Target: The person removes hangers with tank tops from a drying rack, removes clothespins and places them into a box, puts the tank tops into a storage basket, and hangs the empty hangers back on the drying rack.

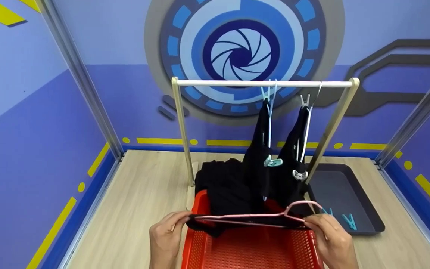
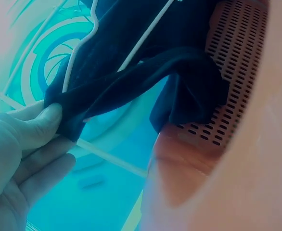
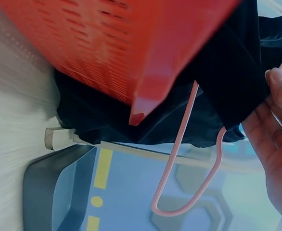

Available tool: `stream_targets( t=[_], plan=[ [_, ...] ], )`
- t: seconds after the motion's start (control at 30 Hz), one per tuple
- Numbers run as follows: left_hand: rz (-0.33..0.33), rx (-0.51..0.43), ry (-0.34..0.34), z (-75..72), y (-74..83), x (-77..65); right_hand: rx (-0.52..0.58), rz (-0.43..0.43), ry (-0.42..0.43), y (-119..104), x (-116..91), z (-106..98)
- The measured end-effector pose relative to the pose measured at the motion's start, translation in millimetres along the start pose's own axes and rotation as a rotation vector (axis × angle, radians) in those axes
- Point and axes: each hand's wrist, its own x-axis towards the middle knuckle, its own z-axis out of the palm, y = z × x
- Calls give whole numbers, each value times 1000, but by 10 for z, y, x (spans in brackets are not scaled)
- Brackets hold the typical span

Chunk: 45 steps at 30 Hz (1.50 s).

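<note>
Stretched between both hands over the red basket (image 1: 252,243) are a pink clothes hanger (image 1: 252,215) and a black garment (image 1: 209,228). My left hand (image 1: 164,235) pinches the garment's edge at one end of the hanger, thumb on top in the left wrist view, where the black cloth (image 2: 179,72) droops towards the basket wall. At the other end, my right hand (image 1: 330,237) pinches a folded corner of black cloth (image 3: 232,82) between thumb and fingers. The hanger's pink hook end (image 1: 304,202) points away from me, beside the right hand.
A clothes rack with a white rail (image 1: 218,83) stands behind the basket. Two black garments (image 1: 258,157) hang there on hangers, with teal clothespins (image 1: 273,161) and white ones (image 1: 299,175). Bunched black cloth (image 1: 222,183) lies at the basket's far end. A dark tray (image 1: 334,186) holds teal clothespins (image 1: 349,222).
</note>
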Motion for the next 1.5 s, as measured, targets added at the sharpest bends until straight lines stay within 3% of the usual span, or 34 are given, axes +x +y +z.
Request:
stream_targets(
  t=[0.3, 0.47, 0.6, 0.7, 0.83, 0.93, 1.03, 1.13, 1.23, 1.37, 1.47, 1.5],
  plan=[
    [-146, 31, -2, 14, -12, -31, 29, 2, 37, -66, 69, -48],
    [-123, -39, -24, 77, 7, -53, 73, -1, 34, -80, 88, -61],
    [-128, -153, -105, 120, 43, -77, 103, -13, 19, -85, 89, -61],
    [-197, -206, -204, 119, 71, -94, 97, -2, 8, -98, 74, -61],
    [-372, -205, -295, 75, 105, -82, 103, -10, 10, -113, 62, -52],
    [-491, -137, -260, 36, 131, -55, 104, -40, 14, -122, 73, -44],
    [-536, -39, -164, 4, 156, -31, 87, -60, 10, -143, 96, -44],
    [-456, 77, -79, -19, 178, -16, 90, -83, 10, -184, 134, -33],
    [-211, 109, -8, -11, 176, -12, 91, -93, -6, -249, 175, -17],
    [160, -15, 30, 72, 159, -7, 92, -98, -36, -358, 216, 28],
    [280, -106, -1, 157, 170, -13, 115, -103, -58, -426, 229, 78],
    [287, -121, -22, 176, 181, -19, 125, -106, -63, -442, 228, 97]
  ],
)
